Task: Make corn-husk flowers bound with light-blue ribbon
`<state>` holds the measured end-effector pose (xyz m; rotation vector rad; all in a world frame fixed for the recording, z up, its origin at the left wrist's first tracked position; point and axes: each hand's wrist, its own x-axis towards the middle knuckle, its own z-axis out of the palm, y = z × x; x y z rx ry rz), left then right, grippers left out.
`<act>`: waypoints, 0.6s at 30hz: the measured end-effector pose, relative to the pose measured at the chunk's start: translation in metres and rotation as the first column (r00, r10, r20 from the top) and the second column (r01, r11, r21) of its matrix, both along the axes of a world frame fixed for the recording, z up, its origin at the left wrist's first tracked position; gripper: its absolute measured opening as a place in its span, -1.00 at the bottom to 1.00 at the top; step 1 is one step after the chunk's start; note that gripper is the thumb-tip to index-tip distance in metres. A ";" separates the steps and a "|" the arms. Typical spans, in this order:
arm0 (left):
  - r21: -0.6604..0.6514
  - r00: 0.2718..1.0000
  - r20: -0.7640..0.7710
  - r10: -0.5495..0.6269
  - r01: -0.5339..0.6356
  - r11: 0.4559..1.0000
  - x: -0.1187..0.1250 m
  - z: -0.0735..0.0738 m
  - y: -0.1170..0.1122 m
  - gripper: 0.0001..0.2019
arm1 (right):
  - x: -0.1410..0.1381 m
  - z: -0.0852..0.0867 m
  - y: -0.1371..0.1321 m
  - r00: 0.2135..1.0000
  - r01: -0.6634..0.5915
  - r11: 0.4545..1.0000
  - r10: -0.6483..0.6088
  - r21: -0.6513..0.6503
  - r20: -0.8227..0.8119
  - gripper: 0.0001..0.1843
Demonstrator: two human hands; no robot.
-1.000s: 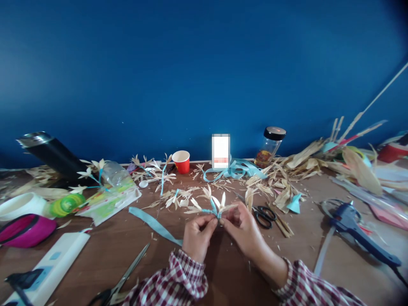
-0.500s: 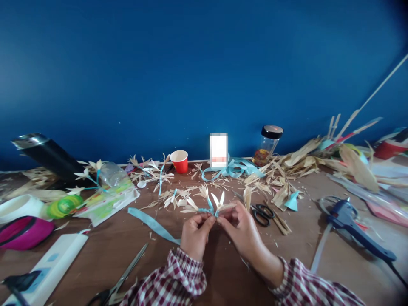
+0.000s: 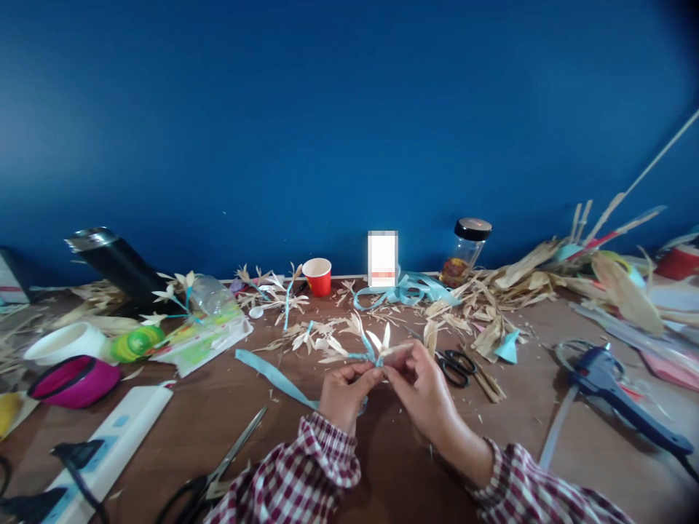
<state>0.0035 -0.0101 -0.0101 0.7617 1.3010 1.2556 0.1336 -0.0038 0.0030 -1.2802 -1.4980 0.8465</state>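
Above the brown table (image 3: 164, 437), both hands meet over a small flower of pale husk petals (image 3: 376, 343) bound with light blue ribbon. My left hand (image 3: 345, 395) pinches the stem from the left, fingers closed on it. My right hand (image 3: 423, 389) pinches the flower's base from the right, fingers curled. A light blue ribbon (image 3: 273, 376) trails from the hands to the left across the table. Both sleeves are red and white plaid.
Black scissors (image 3: 456, 366) lie right of the hands, silver scissors (image 3: 218, 477) at lower left. A blue glue gun (image 3: 622, 397) sits at right. Husk scraps (image 3: 491, 313), a red cup (image 3: 317, 276), a jar (image 3: 464, 251), a power strip (image 3: 117, 444) and a pink bowl (image 3: 73, 380) surround the work.
The view has shifted slightly, showing more of the table's left side. Both hands keep pinching the husk flower, with small finger movements only.
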 end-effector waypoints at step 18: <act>0.221 0.971 -0.238 -0.026 0.080 0.972 -0.006 0.009 -0.001 -0.79 | -0.002 0.004 -0.002 0.951 -0.254 0.967 0.244 -0.033 -0.189 -0.86</act>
